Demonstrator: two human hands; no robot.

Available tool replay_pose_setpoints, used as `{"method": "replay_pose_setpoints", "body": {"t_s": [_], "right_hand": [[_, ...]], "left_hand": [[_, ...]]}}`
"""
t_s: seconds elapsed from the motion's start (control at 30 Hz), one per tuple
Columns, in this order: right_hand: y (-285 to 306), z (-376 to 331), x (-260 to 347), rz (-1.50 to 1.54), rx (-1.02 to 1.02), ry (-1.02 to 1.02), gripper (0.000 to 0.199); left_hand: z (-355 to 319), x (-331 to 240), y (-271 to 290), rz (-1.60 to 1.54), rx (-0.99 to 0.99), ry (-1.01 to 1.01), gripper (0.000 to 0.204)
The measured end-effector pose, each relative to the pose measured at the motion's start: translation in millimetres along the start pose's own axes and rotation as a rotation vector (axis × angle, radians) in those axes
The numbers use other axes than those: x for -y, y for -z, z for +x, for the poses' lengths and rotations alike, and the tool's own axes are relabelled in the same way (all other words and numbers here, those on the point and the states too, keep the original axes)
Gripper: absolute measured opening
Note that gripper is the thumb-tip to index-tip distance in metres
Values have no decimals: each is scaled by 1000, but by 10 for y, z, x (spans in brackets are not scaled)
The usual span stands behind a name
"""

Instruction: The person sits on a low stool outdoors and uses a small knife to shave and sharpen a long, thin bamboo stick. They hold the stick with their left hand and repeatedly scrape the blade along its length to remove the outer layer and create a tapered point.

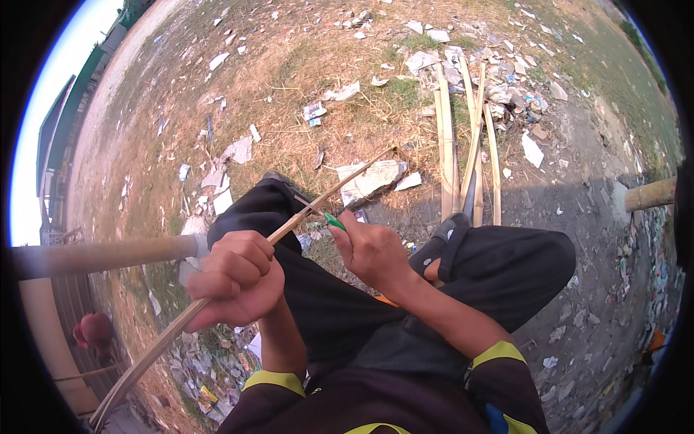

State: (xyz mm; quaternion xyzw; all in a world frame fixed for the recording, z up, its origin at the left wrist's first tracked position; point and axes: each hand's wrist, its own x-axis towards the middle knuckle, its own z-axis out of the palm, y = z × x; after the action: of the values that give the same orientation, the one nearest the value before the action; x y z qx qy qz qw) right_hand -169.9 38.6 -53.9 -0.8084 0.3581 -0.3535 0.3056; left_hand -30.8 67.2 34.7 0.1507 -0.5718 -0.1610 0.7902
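A long, split bamboo strip (332,189) runs slantwise from the lower left up toward the middle of the view. My left hand (237,278) is closed around it, near its middle. My right hand (374,249) grips a small knife with a green handle (334,221). Its thin blade reaches left to the strip and appears to touch it, beyond my left fist. The strip's far end stops above a pale slab-like scrap (370,181) on the ground. Most of the knife's handle is hidden inside my right fist.
Several bamboo strips (447,137) lie on the ground beyond my right foot (434,249). Horizontal bamboo poles stand out at left (116,254) and right (650,195). Paper and plastic scraps litter the dry grass. A round red object (95,330) is at the lower left.
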Motion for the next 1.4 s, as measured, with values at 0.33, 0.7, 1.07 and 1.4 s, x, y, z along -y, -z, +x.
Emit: {"method": "replay_pose_setpoints", "body": {"t_s": [0.33, 0.7, 1.07, 1.4], "right_hand": [[64, -1, -388, -354, 113, -342, 26], [165, -127, 205, 136, 6, -109, 28], [57, -69, -50, 27, 37, -170, 28], [-54, -32, -279, -69, -12, -149, 28]], "left_hand": [[-34, -49, 3, -24, 86, -2, 54], [-5, 44, -128, -52, 44, -2, 56], [41, 63, -45, -47, 118, -1, 54], [24, 38, -25, -23, 86, -12, 55]]}}
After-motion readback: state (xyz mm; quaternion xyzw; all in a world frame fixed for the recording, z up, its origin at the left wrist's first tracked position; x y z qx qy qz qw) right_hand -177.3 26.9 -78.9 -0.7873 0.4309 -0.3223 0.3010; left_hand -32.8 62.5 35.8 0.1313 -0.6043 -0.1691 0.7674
